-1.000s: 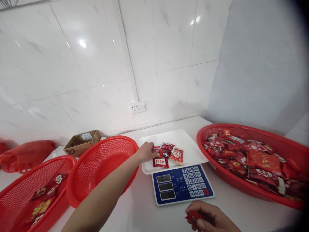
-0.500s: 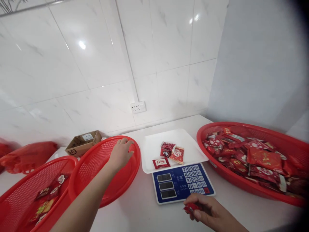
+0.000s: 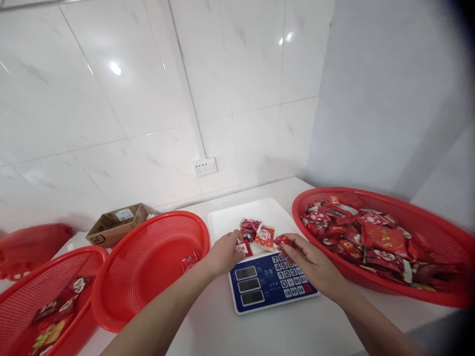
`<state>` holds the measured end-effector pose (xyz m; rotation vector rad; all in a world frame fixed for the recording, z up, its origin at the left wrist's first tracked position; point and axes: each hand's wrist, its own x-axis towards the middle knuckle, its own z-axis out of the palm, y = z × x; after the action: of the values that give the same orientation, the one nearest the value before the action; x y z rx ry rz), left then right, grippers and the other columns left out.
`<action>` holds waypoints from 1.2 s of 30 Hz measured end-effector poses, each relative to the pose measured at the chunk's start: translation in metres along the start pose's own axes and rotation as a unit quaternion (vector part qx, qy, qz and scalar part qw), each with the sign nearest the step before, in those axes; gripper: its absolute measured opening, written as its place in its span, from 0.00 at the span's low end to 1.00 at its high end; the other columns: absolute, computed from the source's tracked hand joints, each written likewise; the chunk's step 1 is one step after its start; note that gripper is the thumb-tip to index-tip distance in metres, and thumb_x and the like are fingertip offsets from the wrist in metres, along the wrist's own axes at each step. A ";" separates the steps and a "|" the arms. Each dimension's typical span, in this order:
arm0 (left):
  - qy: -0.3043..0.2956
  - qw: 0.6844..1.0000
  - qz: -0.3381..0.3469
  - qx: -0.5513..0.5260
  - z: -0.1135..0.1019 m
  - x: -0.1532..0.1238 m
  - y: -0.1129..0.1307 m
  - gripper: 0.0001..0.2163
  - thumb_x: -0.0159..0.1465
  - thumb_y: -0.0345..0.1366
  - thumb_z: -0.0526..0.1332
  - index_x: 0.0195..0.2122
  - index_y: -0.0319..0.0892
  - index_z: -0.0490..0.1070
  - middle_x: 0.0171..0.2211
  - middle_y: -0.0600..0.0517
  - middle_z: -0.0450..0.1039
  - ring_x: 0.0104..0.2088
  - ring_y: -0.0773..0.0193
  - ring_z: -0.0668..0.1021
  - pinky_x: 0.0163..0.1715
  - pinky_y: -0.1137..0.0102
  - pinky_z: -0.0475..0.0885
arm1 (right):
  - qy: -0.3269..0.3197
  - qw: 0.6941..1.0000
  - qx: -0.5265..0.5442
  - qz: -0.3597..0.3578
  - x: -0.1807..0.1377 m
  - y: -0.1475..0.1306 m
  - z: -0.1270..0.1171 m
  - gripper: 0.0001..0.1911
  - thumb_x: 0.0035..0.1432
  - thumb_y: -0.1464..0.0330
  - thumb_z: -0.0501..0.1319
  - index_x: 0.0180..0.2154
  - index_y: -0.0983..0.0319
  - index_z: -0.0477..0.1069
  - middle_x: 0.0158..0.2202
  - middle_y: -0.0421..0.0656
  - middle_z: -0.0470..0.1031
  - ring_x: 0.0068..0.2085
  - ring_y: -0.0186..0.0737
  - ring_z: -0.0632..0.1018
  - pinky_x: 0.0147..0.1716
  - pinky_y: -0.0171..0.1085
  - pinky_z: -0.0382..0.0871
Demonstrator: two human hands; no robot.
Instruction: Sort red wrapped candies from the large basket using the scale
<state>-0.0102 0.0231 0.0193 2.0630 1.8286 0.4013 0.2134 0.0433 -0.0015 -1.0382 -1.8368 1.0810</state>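
White counter (image 3: 297, 331) under tiled walls (image 3: 148, 99): left hand (image 3: 224, 254) closes its fingers on a packet (image 3: 245, 247) on the tray (image 3: 226, 222) of the scale (image 3: 272, 286); right hand (image 3: 311, 262) pinches a sweet (image 3: 282, 242) at the tray's near right edge. Full basket (image 3: 374, 288) lies right.

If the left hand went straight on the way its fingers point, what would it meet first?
Probably the small red-and-white snack packet on the white scale tray, right at the fingertips of the left hand, perhaps touching it.

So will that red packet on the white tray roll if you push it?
Probably not: the red packet lies flat, so it should slide. Likely light too; the right hand pinches another packet with just fingertips.
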 end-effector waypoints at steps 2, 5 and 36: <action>0.017 0.999 -0.007 -0.036 0.001 -0.003 -0.004 0.12 0.54 0.29 0.56 0.40 0.45 0.63 0.39 0.51 0.69 0.31 0.64 0.72 0.31 0.71 0.66 | -0.007 1.000 -0.020 -0.010 0.001 0.003 0.000 0.17 0.59 0.55 0.49 0.41 0.60 0.65 0.31 0.42 0.73 0.37 0.43 0.75 0.38 0.40 0.68; 0.043 0.995 -0.022 -0.092 -0.003 -0.013 -0.006 0.10 0.55 0.28 0.55 0.38 0.45 0.62 0.37 0.53 0.68 0.32 0.65 0.71 0.30 0.72 0.65 | -0.014 0.999 -0.032 -0.009 0.004 0.005 0.002 0.16 0.60 0.56 0.49 0.42 0.59 0.64 0.32 0.43 0.74 0.38 0.44 0.75 0.40 0.41 0.68; 0.137 0.938 -0.023 -0.318 -0.022 -0.072 0.017 0.12 0.55 0.30 0.58 0.41 0.45 0.70 0.36 0.53 0.74 0.36 0.63 0.75 0.37 0.69 0.70 | -0.055 0.998 -0.043 0.006 0.008 -0.024 0.025 0.14 0.50 0.57 0.59 0.36 0.59 0.69 0.26 0.37 0.72 0.28 0.38 0.73 0.29 0.35 0.65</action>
<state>-0.0135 -0.0486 0.0481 1.5651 1.5869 1.1452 0.1821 0.0355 0.0133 -1.0576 -1.9832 1.0937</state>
